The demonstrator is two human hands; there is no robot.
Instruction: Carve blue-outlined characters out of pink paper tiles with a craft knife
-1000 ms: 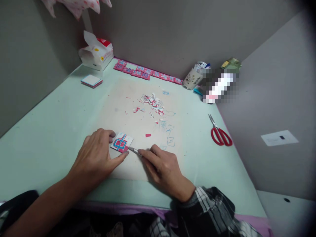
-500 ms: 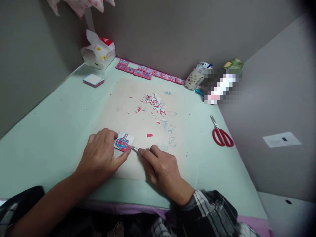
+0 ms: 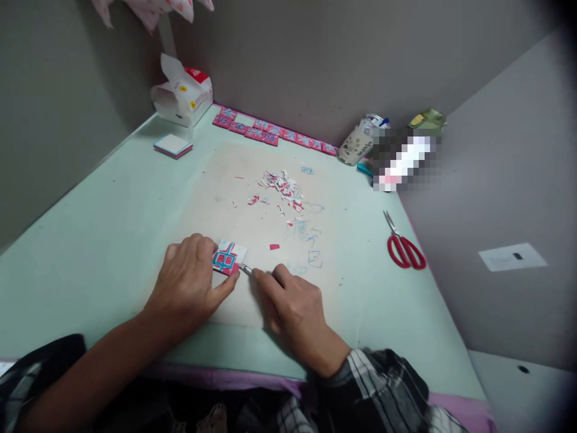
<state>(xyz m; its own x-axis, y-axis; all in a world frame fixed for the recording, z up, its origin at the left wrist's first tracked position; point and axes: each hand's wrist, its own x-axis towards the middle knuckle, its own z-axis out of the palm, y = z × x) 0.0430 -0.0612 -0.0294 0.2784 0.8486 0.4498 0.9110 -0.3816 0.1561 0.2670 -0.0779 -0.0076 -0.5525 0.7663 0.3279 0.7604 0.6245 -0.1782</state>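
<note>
My left hand [image 3: 189, 273] grips a small square tile [image 3: 226, 258] by its left side and lower edge, thumb at the near right corner. The tile's face is white and red, with a blue-outlined character on it. In my right hand [image 3: 293, 300] is a craft knife [image 3: 246, 269], held like a pen, its tip at the tile's right edge. Both hands rest over a beige work sheet [image 3: 216, 198]. Just right of the tile lies a small red scrap [image 3: 274, 246]. Part of the tile is hidden under my left fingers.
A heap of red and white shavings [image 3: 282, 183] lies farther back. Red-handled scissors [image 3: 403, 243] are at right. Finished-looking character tiles [image 3: 270, 129] line the back edge, beside a tilted can [image 3: 358, 144]. A tile stack [image 3: 173, 145] and white paper box [image 3: 183, 96] stand back left.
The knife tip has shifted very slightly along the tile's right edge. The whole view has moved a little; both hands keep their hold.
</note>
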